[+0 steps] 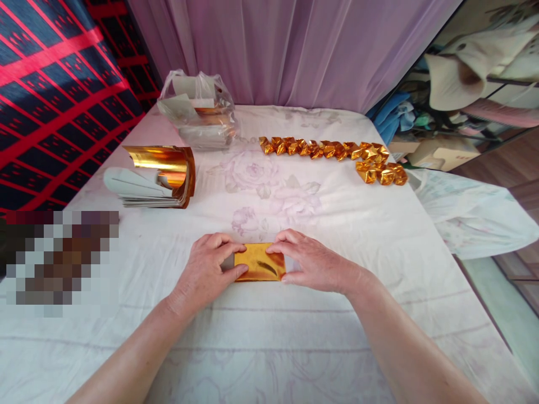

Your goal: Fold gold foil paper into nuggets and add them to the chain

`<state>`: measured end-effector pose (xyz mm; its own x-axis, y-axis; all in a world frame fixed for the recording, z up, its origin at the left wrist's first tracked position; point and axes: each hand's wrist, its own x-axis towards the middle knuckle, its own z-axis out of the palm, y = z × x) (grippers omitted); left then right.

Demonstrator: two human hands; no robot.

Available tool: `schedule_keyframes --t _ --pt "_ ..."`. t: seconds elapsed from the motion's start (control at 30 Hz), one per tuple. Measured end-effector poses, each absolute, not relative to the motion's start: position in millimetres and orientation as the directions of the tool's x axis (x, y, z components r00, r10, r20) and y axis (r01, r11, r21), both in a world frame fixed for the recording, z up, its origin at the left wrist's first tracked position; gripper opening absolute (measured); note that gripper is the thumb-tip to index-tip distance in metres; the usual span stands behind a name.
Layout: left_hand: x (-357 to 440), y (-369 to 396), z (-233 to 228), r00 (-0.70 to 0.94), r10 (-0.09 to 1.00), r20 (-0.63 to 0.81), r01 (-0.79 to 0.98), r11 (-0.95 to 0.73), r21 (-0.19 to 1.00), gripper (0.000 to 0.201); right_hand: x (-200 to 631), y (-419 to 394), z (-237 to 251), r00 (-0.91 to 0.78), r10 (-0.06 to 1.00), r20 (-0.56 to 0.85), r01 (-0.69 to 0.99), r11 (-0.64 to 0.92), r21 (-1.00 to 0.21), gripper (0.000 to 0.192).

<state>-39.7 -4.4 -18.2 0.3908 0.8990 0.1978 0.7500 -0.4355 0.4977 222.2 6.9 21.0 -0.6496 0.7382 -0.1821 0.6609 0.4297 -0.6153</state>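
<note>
A shiny gold foil paper (257,261), folded into a small rectangle, lies flat on the cloth-covered table in front of me. My left hand (211,259) grips its left end, with thumb and fingertips on the near and far edges. At the right end my right hand (310,261) holds it the same way, fingers at the upper corner and thumb at the lower one. A dark curved reflection shows on the foil between the hands. To the far left, a stack of gold foil sheets (162,177) stands curled, white undersides showing.
Folded gold foil pieces (324,149) sit in rows at the back right. A clear plastic bag (200,109) with paper stacks stands at the back left. A white plastic bag (475,207) hangs by the right edge. A purple curtain (295,53) closes off the back.
</note>
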Motion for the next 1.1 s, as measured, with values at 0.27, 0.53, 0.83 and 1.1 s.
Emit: schedule_keyframes --t 0.27,0.53,0.83,1.1 --pt "-46 -3 -13 0.460 0.882 0.101 0.739 -0.443 0.507 0.040 222 7 20 -0.654 0.738 -0.167 0.654 0.441 -0.614 0.048" --pt "-53 0 -9 0.543 0.839 0.038 0.718 -0.487 0.498 0.045 222 7 20 -0.659 0.734 -0.164 0.656 0.453 -0.604 0.045" --pt "-56 2 -5 0.580 0.814 -0.026 0.723 -0.500 0.477 0.050 222 7 21 -0.662 0.730 -0.172 0.652 0.447 -0.612 0.045" --pt "-55 1 -3 0.582 0.813 -0.013 0.716 -0.504 0.482 0.046 222 6 19 -0.660 0.733 -0.163 0.650 0.449 -0.614 0.044"
